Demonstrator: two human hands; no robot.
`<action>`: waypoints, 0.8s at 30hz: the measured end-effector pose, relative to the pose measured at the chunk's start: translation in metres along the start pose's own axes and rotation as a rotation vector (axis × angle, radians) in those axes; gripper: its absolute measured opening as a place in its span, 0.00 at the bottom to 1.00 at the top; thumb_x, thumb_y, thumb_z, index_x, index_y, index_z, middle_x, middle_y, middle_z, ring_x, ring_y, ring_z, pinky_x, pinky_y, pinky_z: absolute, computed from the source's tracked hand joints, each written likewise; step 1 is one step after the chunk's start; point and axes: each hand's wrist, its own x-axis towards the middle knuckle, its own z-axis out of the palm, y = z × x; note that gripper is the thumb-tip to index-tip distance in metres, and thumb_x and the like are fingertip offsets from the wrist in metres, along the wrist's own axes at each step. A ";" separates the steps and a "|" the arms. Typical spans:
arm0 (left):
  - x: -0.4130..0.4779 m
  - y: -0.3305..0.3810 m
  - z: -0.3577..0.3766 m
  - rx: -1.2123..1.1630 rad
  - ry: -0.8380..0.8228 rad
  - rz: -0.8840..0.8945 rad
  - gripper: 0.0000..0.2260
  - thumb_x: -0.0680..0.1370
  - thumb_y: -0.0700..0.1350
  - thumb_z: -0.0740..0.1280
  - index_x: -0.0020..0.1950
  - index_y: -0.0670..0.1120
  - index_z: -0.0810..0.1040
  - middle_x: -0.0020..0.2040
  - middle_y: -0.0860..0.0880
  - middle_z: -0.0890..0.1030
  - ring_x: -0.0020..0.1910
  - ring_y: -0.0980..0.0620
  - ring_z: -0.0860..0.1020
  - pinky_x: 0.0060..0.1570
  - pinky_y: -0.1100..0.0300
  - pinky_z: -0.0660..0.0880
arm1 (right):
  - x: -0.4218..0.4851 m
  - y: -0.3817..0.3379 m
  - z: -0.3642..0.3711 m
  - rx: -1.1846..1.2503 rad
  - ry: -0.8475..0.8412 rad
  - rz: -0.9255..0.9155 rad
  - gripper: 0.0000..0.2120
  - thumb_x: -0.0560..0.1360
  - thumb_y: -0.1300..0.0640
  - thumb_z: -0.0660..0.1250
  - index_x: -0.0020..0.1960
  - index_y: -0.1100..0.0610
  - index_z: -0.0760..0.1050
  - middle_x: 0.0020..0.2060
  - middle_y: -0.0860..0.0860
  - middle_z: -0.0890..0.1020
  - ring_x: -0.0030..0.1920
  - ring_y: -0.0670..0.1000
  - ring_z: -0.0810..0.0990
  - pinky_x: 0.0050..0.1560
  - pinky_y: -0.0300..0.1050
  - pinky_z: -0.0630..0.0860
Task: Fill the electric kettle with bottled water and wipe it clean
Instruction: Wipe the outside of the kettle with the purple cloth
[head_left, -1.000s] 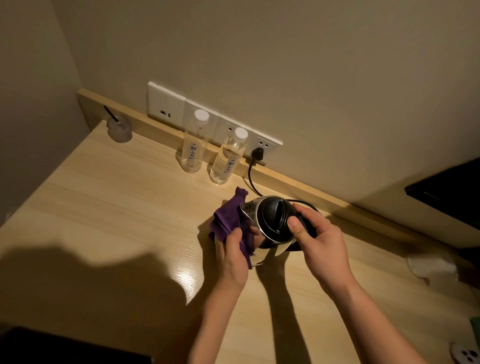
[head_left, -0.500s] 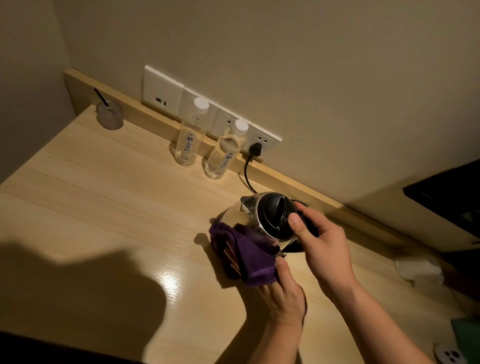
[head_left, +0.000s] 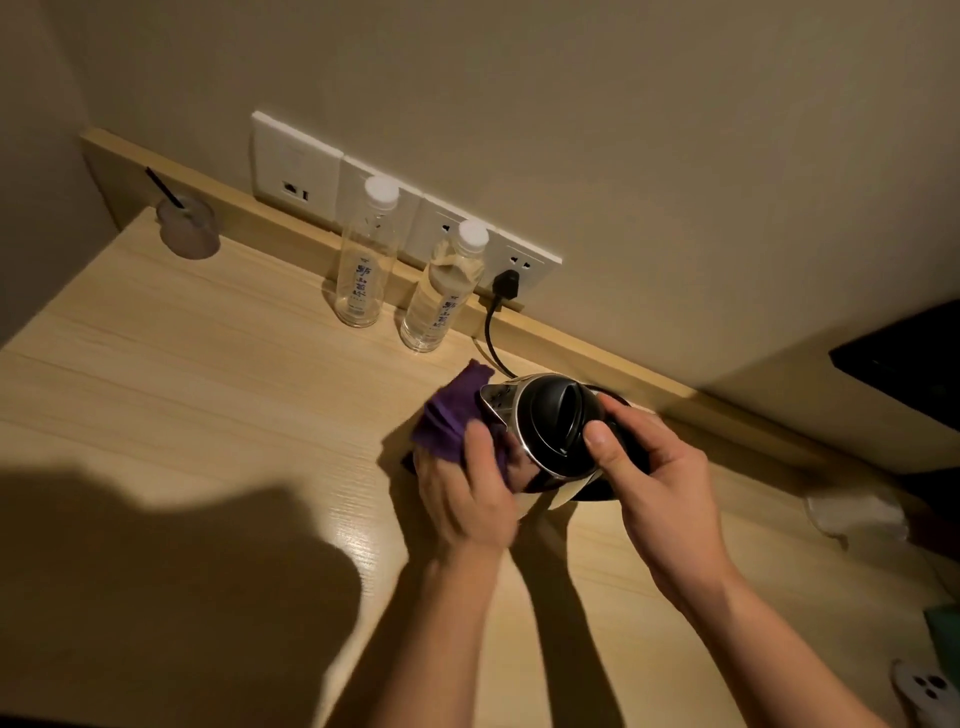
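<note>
- My left hand (head_left: 467, 499) is blurred. Its fingers are out of sight behind the purple cloth (head_left: 449, 415) it grips, and only the thumb shows.
- That cloth and hand cover the kettle (head_left: 550, 415) on its left side. My right hand (head_left: 660, 483) hides the handle it wraps.
- The cord (head_left: 491, 338) disappears behind the kettle.
- The print on the left bottle (head_left: 363, 260) and the right bottle (head_left: 441, 296) is too small to read.
- A dark shape (head_left: 904, 364) at the far right is cut off by the edge, and I cannot tell what it is.
- A pale crumpled thing (head_left: 852, 512) lying in shade on the right is too dim to name.
- A white object (head_left: 930, 686) and a green one (head_left: 945, 634) at the near right are cut off too.
</note>
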 end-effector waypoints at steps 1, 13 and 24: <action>0.026 0.025 0.002 -0.032 -0.106 -0.057 0.22 0.83 0.60 0.55 0.44 0.47 0.79 0.42 0.47 0.81 0.43 0.53 0.81 0.50 0.55 0.76 | -0.001 0.000 0.000 -0.006 0.002 -0.002 0.22 0.73 0.35 0.71 0.64 0.41 0.82 0.60 0.42 0.84 0.65 0.51 0.81 0.60 0.66 0.81; 0.108 0.046 0.018 -0.064 -0.603 -0.422 0.21 0.79 0.64 0.61 0.49 0.49 0.85 0.43 0.48 0.87 0.48 0.45 0.82 0.59 0.44 0.75 | -0.004 -0.009 0.002 -0.117 0.032 0.024 0.21 0.75 0.37 0.68 0.67 0.39 0.78 0.60 0.34 0.81 0.64 0.37 0.75 0.65 0.55 0.79; 0.015 0.018 0.019 -0.381 -0.037 -0.450 0.32 0.70 0.58 0.70 0.69 0.42 0.73 0.49 0.39 0.81 0.41 0.47 0.84 0.43 0.51 0.83 | -0.004 -0.003 0.003 -0.123 0.057 -0.008 0.29 0.72 0.32 0.66 0.68 0.45 0.80 0.60 0.39 0.83 0.65 0.40 0.75 0.63 0.43 0.74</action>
